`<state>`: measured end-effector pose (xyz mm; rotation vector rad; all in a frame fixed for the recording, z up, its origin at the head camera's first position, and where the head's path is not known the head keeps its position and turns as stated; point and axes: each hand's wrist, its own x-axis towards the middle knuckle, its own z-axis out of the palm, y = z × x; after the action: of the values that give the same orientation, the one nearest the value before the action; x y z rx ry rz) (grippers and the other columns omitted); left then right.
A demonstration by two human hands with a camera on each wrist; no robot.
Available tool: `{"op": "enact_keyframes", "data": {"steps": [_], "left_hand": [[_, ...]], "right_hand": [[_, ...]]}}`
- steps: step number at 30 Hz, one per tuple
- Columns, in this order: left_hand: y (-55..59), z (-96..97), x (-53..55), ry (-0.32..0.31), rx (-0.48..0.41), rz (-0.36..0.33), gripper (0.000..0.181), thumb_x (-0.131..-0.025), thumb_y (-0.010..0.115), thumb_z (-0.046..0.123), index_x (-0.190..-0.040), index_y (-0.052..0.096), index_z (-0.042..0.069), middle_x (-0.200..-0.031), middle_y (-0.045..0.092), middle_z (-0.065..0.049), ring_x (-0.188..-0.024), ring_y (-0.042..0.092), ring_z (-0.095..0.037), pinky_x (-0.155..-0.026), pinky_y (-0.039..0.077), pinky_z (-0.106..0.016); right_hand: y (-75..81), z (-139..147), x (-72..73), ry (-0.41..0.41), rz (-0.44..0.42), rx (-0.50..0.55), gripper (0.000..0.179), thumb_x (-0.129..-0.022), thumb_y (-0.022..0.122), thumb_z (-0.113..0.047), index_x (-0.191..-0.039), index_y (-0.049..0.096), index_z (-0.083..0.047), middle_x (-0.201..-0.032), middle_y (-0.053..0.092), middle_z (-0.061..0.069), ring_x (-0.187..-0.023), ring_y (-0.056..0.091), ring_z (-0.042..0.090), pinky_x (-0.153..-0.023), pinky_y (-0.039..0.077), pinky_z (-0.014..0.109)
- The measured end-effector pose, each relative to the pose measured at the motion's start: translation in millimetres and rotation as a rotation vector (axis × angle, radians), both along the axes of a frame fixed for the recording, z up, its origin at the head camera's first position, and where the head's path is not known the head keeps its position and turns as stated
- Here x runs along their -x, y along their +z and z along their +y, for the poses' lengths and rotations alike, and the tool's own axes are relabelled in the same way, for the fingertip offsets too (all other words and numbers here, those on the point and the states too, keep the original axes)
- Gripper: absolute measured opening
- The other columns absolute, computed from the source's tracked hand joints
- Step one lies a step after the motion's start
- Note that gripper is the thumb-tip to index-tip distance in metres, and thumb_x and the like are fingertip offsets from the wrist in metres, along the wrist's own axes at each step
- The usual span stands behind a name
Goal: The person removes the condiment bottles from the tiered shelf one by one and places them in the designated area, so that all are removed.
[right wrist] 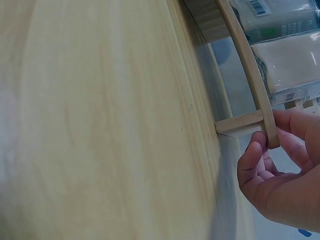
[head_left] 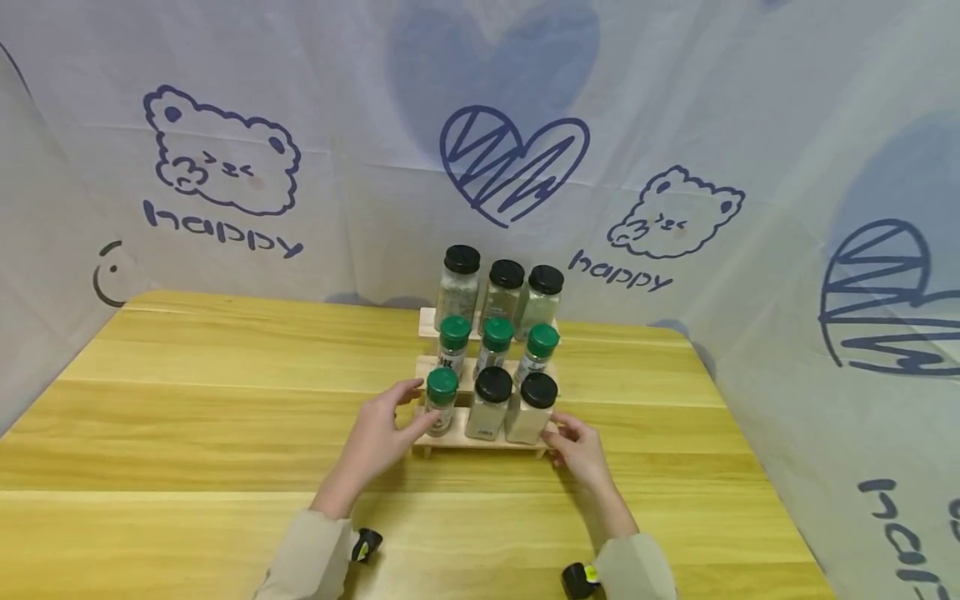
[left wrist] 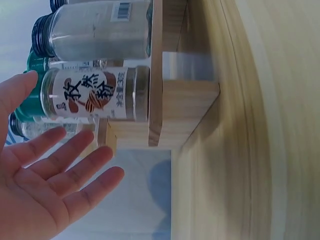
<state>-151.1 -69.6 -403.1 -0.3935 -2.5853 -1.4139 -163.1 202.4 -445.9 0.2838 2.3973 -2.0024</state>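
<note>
A wooden tiered rack (head_left: 480,436) carries three rows of spice jars. On its lowest tier stand a green-capped jar (head_left: 441,404) with a printed label and two black-capped jars of pale powder, one in the middle (head_left: 489,408) and one at the right (head_left: 531,412). My left hand (head_left: 380,429) is beside the green-capped jar, fingers spread and fairly straight, its thumb near the cap in the left wrist view. At the rack's right end, my right hand (right wrist: 285,175) pinches the edge of the lowest board between thumb and curled fingers.
Green-capped jars (head_left: 497,335) fill the middle tier, and taller black-capped jars (head_left: 459,287) the top one. The rack is on a wood-grain table (head_left: 225,417), near its back edge. Behind hangs a white cloth (head_left: 360,167) with printed hearts and bears.
</note>
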Motion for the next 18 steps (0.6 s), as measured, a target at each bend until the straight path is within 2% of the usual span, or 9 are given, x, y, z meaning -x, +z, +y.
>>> {"op": "enact_keyframes", "data": {"steps": [5, 10, 14, 18], "left_hand": [[-1.0, 5.2, 4.0, 0.015, -0.086, -0.018, 0.054, -0.077, 0.071, 0.022, -0.121, 0.05, -0.002, -0.115, 0.056, -0.019, -0.105, 0.051, -0.032, -0.08, 0.047, -0.046], [-1.9, 7.9, 7.9, 0.042, -0.151, -0.05, 0.059, -0.075, 0.073, 0.022, -0.123, 0.048, -0.002, -0.11, 0.057, -0.017, -0.102, 0.052, -0.031, -0.079, 0.047, -0.045], [-3.1, 8.8, 10.1, 0.049, -0.197, -0.06, 0.058, -0.075, 0.074, 0.021, -0.122, 0.05, -0.002, -0.106, 0.058, -0.015, -0.098, 0.053, -0.029, -0.075, 0.049, -0.04], [-4.7, 10.2, 12.5, 0.04, -0.237, -0.042, 0.055, -0.074, 0.074, 0.019, -0.12, 0.052, -0.001, -0.103, 0.06, -0.012, -0.093, 0.055, -0.026, -0.07, 0.05, -0.034]], "right_hand": [[-0.3, -0.2, -0.2, 0.001, -0.003, -0.003, 0.036, -0.079, 0.058, 0.005, -0.112, 0.049, 0.016, -0.067, 0.05, 0.003, -0.051, 0.048, 0.009, -0.042, 0.04, 0.017], [-1.6, -0.3, 1.4, -0.011, -0.003, 0.006, 0.035, -0.078, 0.058, 0.006, -0.111, 0.051, 0.016, -0.066, 0.05, 0.003, -0.051, 0.047, 0.009, -0.042, 0.039, 0.016], [-2.2, -0.1, 1.6, -0.011, -0.002, 0.001, 0.035, -0.078, 0.058, 0.006, -0.111, 0.051, 0.016, -0.066, 0.05, 0.003, -0.051, 0.048, 0.009, -0.042, 0.04, 0.016], [-2.7, 0.2, 1.7, -0.007, -0.002, -0.026, 0.035, -0.078, 0.058, 0.006, -0.111, 0.051, 0.015, -0.067, 0.05, 0.003, -0.051, 0.048, 0.009, -0.042, 0.04, 0.017]]}}
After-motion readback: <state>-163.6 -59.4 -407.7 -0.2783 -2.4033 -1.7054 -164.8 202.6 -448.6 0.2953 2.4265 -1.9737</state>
